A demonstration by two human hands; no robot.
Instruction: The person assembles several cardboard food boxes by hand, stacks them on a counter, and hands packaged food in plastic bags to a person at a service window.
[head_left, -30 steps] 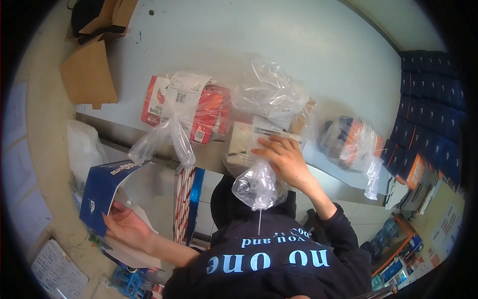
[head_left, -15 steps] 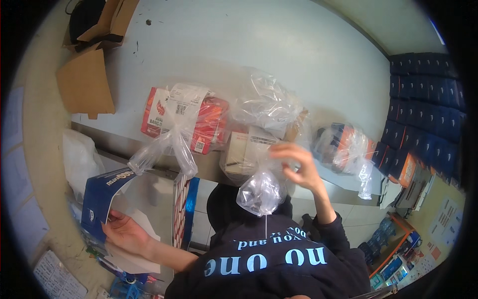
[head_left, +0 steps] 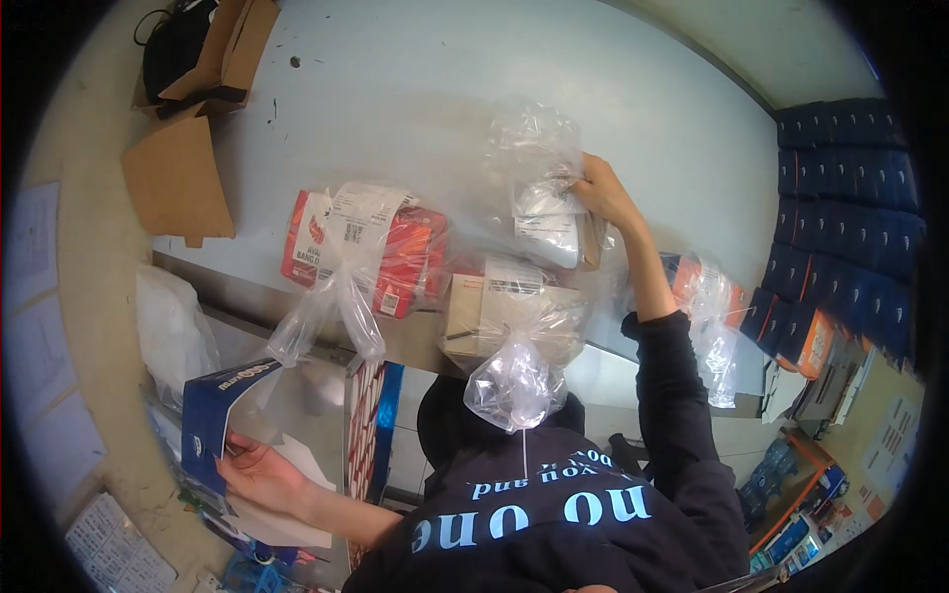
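The right hand (head_left: 605, 190) pinches a clear bag (head_left: 535, 148) at its right edge (left hand (head_left: 259, 472) gripping blue cardboard (head_left: 206, 423)).

Navy card (head_left: 206, 427), colourless bag (head_left: 534, 143), red-and-white package (head_left: 413, 255), brown cardboard (head_left: 178, 181)

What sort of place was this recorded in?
Probably a packing or stock area: labelled packages in clear bags, dark blue boxes stacked at the right, and an open cardboard box at the upper left.

Black long-sleeved top (head_left: 603, 553) here, pale-blue lettering (head_left: 583, 509) running bold across the chest in large and small lines, the plain right sleeve (head_left: 677, 395) creasing near its cuff (head_left: 654, 324)
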